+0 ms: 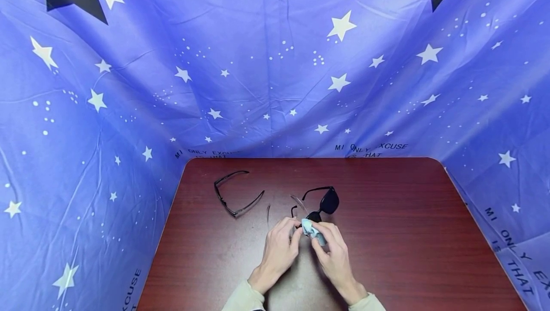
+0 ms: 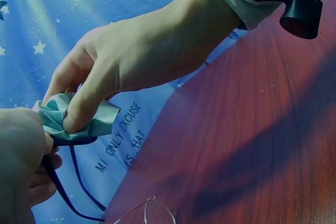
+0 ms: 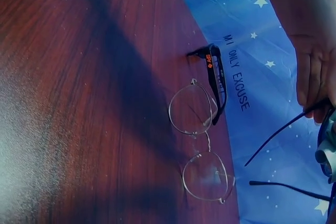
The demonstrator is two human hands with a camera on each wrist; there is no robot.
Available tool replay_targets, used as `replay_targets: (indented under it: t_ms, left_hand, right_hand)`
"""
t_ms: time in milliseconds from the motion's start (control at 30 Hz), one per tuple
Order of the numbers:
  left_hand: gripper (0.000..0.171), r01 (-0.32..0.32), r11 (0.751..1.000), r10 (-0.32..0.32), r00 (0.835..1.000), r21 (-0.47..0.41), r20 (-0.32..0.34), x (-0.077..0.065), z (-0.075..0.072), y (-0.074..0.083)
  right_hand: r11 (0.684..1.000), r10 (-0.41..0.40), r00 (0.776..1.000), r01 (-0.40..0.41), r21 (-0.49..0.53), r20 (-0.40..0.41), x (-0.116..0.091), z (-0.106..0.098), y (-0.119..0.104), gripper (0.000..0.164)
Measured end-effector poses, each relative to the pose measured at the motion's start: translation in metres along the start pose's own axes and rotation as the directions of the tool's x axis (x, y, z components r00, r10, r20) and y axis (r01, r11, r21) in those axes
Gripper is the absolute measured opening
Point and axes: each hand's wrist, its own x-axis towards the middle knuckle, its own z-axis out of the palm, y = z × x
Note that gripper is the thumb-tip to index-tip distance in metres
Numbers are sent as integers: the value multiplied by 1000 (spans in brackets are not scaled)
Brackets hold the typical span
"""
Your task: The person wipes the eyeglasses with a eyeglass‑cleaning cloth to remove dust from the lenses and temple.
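Note:
Black sunglasses (image 1: 329, 201) are held up over the table, dark lenses outward, their temples spread. My left hand (image 1: 280, 246) grips them near one end of the frame. A pale blue-green cloth (image 1: 310, 230) is pinched between the thumb and fingers of my right hand (image 1: 333, 250) and lies against the nearer lens, partly covering it. In the left wrist view the bunched cloth (image 2: 79, 116) sits on top of the frame, with both temples (image 2: 79, 182) hanging below. At the right wrist view's edge, only part of the cloth (image 3: 326, 156) shows.
Thin wire-rimmed glasses (image 3: 208, 141) lie on the table close to my hands. Farther left are black-framed glasses (image 1: 224, 202) with unfolded temples and an orange mark. The dark red wooden table (image 1: 408, 234) is enclosed by a blue star-patterned curtain (image 1: 266, 62).

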Motion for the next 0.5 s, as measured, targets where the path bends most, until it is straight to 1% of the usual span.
replay_targets:
  t_ms: [100,267,500]
  left_hand:
    - [5,-16,1000,16,1000,3,6,0,-1,0]
    - [8,-29,1000,29,999,-12,21,1,-2,-2]
    - [5,-33,998,35,999,-54,33,1,-4,-1]
  right_hand:
    - [1000,-4,1000,4,2,-6,1,-1,2,41]
    - [1000,-4,1000,4,-1,-13,3,-2,4,43]
    - [1000,18,998,-19,-7,-58,9,-6,9,47]
